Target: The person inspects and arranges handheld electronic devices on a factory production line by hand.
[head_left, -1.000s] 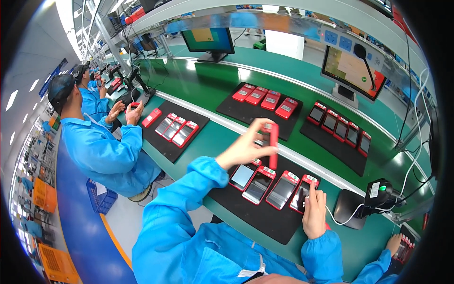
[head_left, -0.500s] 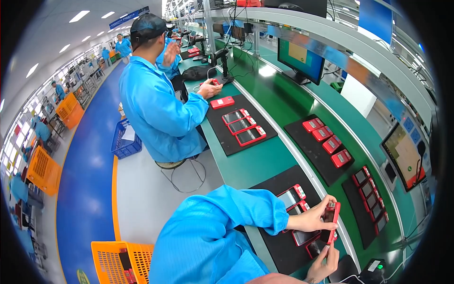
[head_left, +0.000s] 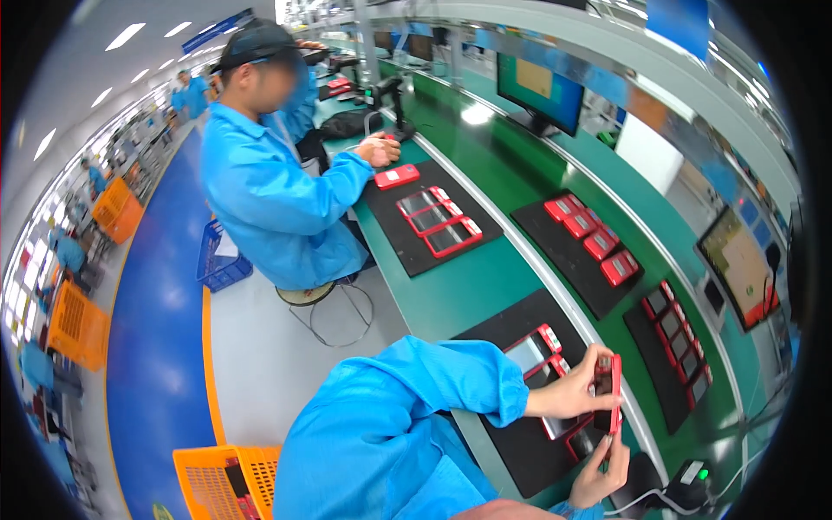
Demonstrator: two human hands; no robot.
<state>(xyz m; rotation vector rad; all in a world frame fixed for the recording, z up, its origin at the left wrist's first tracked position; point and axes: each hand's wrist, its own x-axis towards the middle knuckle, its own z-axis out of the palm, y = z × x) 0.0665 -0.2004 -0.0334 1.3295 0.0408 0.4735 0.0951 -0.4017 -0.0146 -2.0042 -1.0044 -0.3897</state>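
Note:
Between my hands is a red handheld device (head_left: 616, 394) with a dark screen, held upright on its end. My left hand (head_left: 574, 390) grips it from the left, with fingers over the top and the thumb across the screen side. At its lower end, my right hand (head_left: 604, 475) pinches the bottom edge with bent fingers. Beneath my hands, several more red-framed devices (head_left: 526, 351) lie screen-up on a black mat (head_left: 503, 325). My left forearm and hand hide part of that row.
Across the white rail, red devices lie on two black mats (head_left: 598, 299) (head_left: 637, 334). A monitor (head_left: 539, 94) and a tilted screen (head_left: 739, 269) stand beyond. A black box with a green light (head_left: 691, 481) and cables sits near my right hand. A seated co-worker (head_left: 269, 191) handles something red. An orange crate (head_left: 204, 477) stands at lower left.
The view has shifted slightly. My hands keep the device between them, now turned a little more upright. The co-worker's head has turned toward the bench.

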